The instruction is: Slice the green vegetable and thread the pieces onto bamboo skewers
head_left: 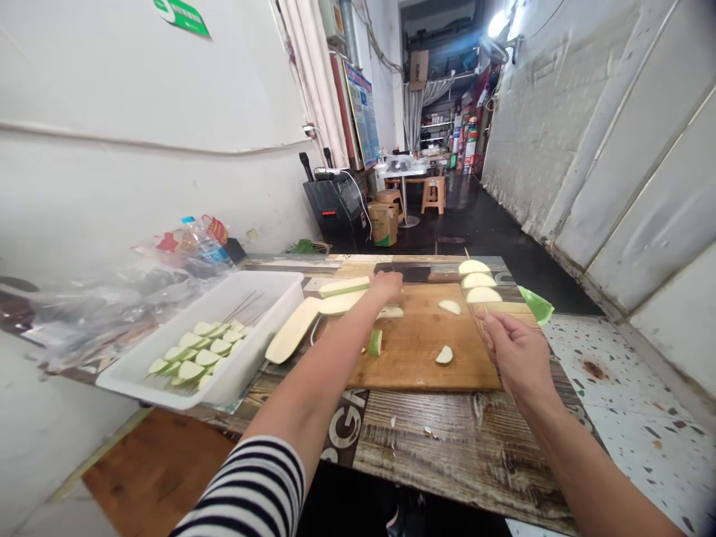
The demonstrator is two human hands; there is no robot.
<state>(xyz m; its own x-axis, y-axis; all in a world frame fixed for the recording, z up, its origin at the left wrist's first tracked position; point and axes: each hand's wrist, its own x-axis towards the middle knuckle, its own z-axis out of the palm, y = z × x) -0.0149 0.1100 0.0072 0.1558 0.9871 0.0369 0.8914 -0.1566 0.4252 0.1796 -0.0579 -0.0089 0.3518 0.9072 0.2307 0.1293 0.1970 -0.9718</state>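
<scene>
My left hand [387, 287] reaches to the far side of the wooden cutting board [425, 365], its fingers curled down onto a pale vegetable slice [391, 312]. My right hand [517, 350] is closed round a thin bamboo skewer [479, 317] at the board's right edge. Three pale half-moon slices [478, 280] are threaded on the skewer's far end. Loose cut pieces [444, 355] lie on the board, one with green skin [375, 342]. A dark cleaver [411, 272] rests beyond my left hand.
A white plastic tray [262, 313] at the left holds several skewered green-edged slices. Long lengthwise vegetable slabs [291, 330] lie between tray and board. A green bowl [537, 304] sits at the table's right edge. Plastic bags and bottles [201, 242] crowd the left wall.
</scene>
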